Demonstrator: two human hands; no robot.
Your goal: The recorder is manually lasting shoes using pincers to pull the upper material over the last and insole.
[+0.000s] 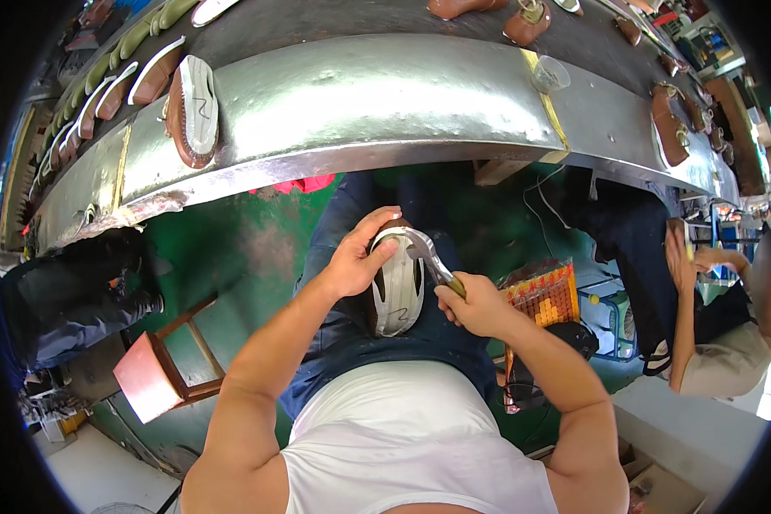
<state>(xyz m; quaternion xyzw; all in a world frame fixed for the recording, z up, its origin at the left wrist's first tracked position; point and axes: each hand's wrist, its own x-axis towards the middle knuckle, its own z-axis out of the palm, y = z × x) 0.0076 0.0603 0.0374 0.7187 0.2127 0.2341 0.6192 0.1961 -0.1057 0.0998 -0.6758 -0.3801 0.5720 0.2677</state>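
A brown shoe point(399, 300) lies sole up on my lap between my thighs, its pale underside marked with a dark squiggle. My left hand point(360, 259) grips its far end, fingers over the brown tip and thumb on the sole's edge. In my closed right hand point(481, 307) is a pair of lasting pincers point(431, 255) with a curved metal head and an olive-yellow handle. The metal head reaches across the far end of the sole, close to my left thumb. Whether the jaws bite on the edge cannot be made out.
Ahead runs a metal-covered bench point(360, 94). Another brown shoe point(194, 111) leans at its left edge, near several shoe parts; a clear cup point(550, 74) stands farther right. A pink-topped stool point(150, 377) is at my left. A co-worker point(720, 343) sits at the right.
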